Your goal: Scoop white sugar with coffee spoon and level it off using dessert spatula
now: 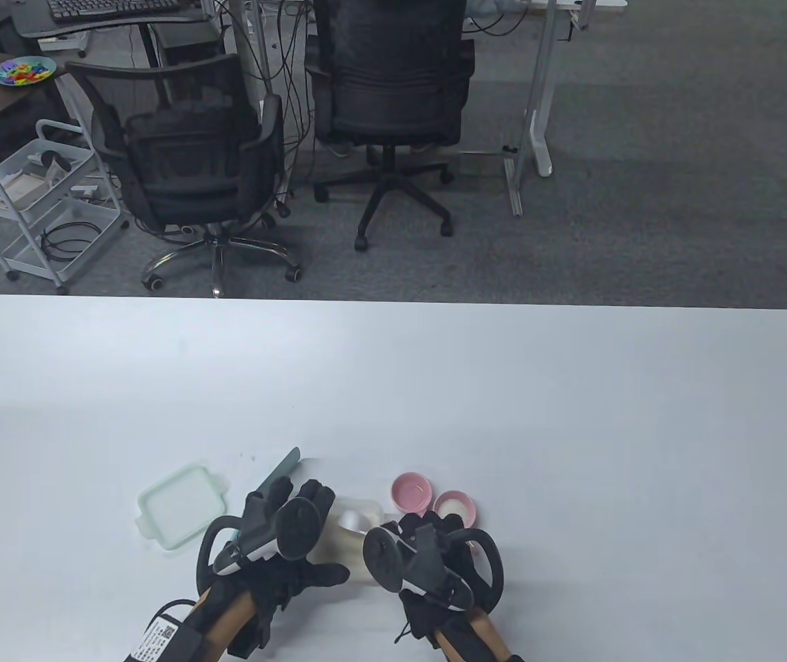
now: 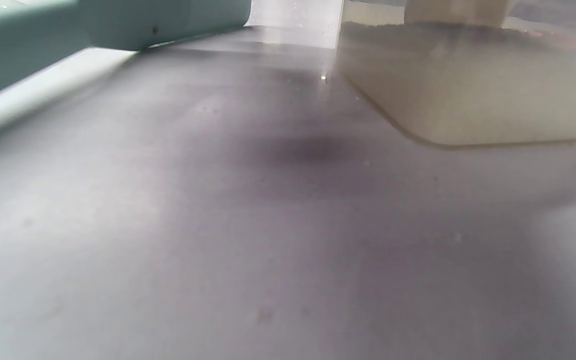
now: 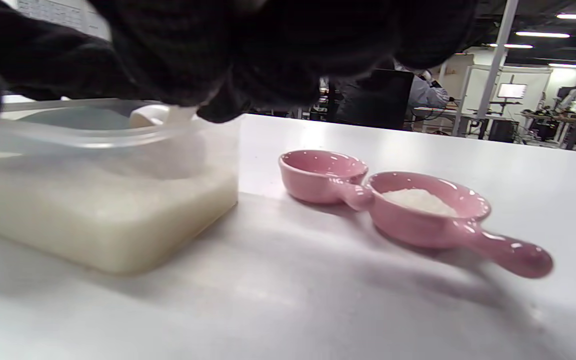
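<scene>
A clear tub of white sugar [image 1: 345, 545] stands between my hands; it also shows in the right wrist view [image 3: 103, 210] and the left wrist view [image 2: 468, 95]. My right hand [image 1: 412, 531] holds a white coffee spoon [image 1: 355, 518] whose bowl sits over the tub's sugar. In the right wrist view my gloved fingers [image 3: 218, 55] hang above the spoon bowl [image 3: 150, 116]. My left hand [image 1: 290, 503] grips a pale green dessert spatula [image 1: 283, 471], its blade pointing away, just left of the tub. How the left fingers close is hidden.
The pale green tub lid [image 1: 183, 505] lies left of my left hand. Two small pink handled bowls stand right of the tub: an empty one [image 1: 412, 491] [image 3: 320, 172] and one holding sugar [image 1: 454, 507] [image 3: 420, 202]. A pale green bar [image 2: 93, 25] crosses the left wrist view's top.
</scene>
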Motion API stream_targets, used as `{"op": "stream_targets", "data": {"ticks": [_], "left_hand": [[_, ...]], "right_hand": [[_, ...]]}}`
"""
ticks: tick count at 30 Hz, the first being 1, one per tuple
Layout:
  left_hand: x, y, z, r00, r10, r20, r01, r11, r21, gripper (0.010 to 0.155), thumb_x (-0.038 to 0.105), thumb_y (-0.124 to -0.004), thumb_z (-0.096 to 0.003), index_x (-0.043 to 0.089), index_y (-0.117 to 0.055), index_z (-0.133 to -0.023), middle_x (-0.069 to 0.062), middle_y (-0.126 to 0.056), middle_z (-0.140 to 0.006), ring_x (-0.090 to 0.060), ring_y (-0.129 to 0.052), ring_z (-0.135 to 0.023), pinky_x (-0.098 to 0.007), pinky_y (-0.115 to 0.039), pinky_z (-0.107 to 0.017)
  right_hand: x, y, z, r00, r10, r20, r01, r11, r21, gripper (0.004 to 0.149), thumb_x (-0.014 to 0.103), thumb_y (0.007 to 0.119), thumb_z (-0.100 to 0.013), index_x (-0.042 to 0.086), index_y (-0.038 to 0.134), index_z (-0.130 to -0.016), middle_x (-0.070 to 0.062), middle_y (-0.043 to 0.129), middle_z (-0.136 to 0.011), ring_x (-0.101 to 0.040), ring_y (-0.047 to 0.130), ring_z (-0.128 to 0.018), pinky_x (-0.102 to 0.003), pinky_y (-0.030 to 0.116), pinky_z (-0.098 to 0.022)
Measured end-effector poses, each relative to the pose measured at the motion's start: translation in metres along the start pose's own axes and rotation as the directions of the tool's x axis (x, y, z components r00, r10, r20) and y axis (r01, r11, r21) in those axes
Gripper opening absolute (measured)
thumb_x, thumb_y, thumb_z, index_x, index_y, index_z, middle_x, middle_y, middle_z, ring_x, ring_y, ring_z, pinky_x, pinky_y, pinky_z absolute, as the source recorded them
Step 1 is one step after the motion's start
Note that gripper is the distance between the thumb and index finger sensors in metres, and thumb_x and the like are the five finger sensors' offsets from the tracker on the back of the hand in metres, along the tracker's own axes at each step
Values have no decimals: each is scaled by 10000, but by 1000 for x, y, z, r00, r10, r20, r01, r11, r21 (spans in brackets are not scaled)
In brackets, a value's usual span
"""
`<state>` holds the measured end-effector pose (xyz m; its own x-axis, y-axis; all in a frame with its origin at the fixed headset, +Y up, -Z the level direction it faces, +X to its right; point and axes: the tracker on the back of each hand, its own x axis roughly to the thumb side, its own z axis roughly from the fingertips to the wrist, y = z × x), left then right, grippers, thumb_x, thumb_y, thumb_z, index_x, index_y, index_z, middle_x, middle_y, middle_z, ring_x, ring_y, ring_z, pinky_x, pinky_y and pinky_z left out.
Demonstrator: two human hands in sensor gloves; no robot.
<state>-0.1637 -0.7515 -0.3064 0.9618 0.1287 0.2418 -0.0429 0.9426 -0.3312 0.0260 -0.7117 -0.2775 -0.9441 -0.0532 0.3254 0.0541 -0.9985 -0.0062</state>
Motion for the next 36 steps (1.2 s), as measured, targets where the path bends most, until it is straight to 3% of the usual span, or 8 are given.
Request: {"op": "stream_targets", "data": {"ticks": [8,18,21,32,36], "left_hand": [[0,0,-1,1000,-4,-4,4,1000,-4,1101,844,-621,-226,390,-172,-1123,96,-211,-1268,-404,-186,-1194,-668,-258,-809],[1,-1,-1,1000,-12,-8,12,1000,-2,1093,851,-605,-222,400,-169,-1117,98,-209,-1266,-415,-184,-1187,-675,-260,-799],[1,-1,-1,1000,-12,-7,12,1000,0,1102,845,-618,-224,388,-171,-1123,93,-210,-1268,-401,-188,-1193,-663,-265,-810],[1,-1,1,1000,-11,4,11,1000,13,1087,838,-618,-236,393,-172,-1122,94,-201,-1264,-403,-182,-1192,-664,-264,-809],[-7,14,10,995,97,33,-99,992,75,1060,843,-592,-244,407,-185,-1121,91,-196,-1263,-412,-178,-1187,-674,-262,-803]], "right_hand": [[-17,3,-5,976,-217,6,216,973,83,458,346,829,-484,150,872,-896,-46,965,-506,-211,871,-341,-509,731,-572],[-62,5,-9,795,-600,-94,607,782,143,475,340,784,-507,83,860,-899,-28,960,-451,-191,873,-289,-503,761,-517],[-69,6,-9,764,-636,-114,646,751,138,475,339,787,-508,85,859,-903,-34,961,-458,-195,875,-294,-505,758,-519],[-72,6,-9,753,-646,-122,658,738,152,475,342,786,-510,91,857,-906,-31,963,-466,-196,879,-301,-505,757,-522],[-74,3,-8,717,-689,-108,697,704,135,475,343,786,-509,90,857,-905,-33,964,-466,-197,880,-301,-506,757,-521]]}}
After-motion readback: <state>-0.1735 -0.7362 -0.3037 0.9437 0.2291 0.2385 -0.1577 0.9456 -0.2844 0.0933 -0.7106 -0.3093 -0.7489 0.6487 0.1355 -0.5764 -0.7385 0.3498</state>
